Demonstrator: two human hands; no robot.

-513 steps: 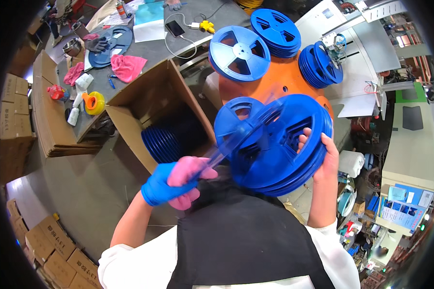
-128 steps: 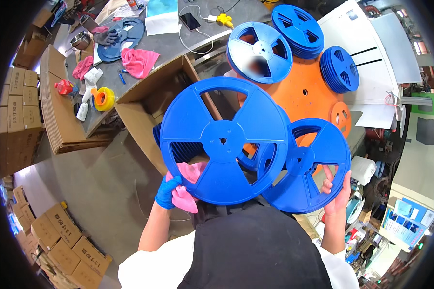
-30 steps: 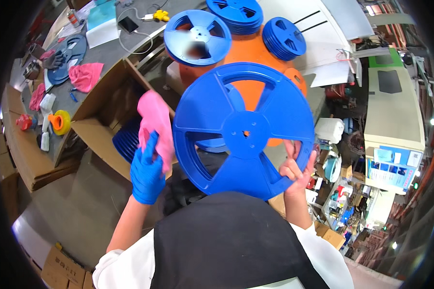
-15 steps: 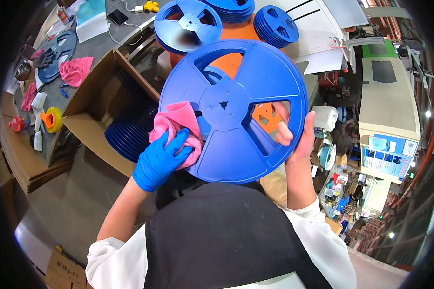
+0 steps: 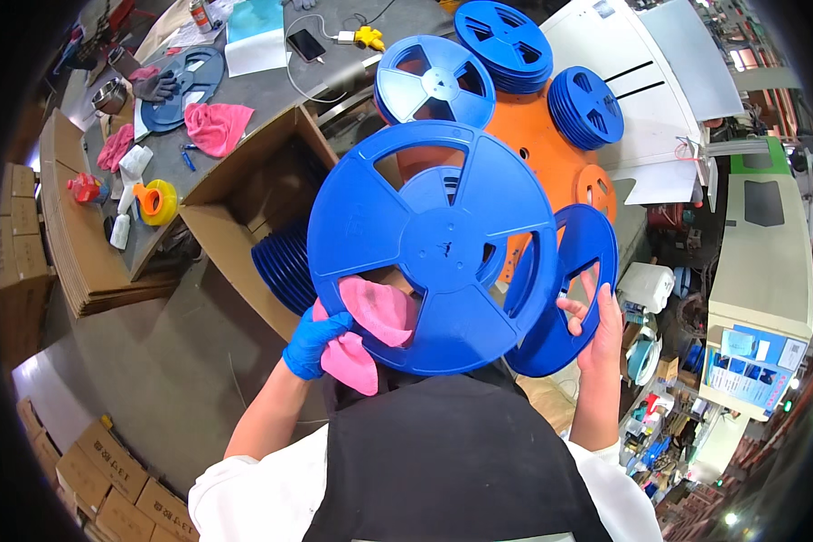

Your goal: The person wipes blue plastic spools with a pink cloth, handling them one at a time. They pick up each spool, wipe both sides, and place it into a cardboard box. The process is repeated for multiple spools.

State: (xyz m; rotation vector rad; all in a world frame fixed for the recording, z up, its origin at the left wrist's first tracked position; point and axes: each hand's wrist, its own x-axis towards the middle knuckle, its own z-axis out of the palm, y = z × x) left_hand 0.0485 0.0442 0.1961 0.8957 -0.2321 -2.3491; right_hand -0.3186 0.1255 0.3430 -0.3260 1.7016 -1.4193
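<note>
A large blue reel [image 5: 357,217] with wedge-shaped windows is tilted up in front of my chest. My left hand [image 5: 313,347], in a blue glove, is closed on its lower-left rim with a pink cloth [image 5: 350,363] bunched between. Part of the cloth shows through the reel's window; some fingers are hidden. To the right, a second blue reel [image 5: 546,336] stands at a steep angle, partly behind the first. My bare right hand [image 5: 596,330] grips its right rim, the fingers reaching through a window and the thumb outside.
An orange round table [image 5: 537,149] ahead carries several stacks of blue reels [image 5: 504,41]. Left of me, an open cardboard box [image 5: 221,248] holds a row of dark blue reels [image 5: 280,271]. A grey workbench [image 5: 271,86] bears a phone [image 5: 306,46], pink cloths and a yellow container [image 5: 159,203].
The second reel has come apart to the right with my right hand. My left hand has shifted from wiping-side contact to the lower-left rim. The view has swung left.
</note>
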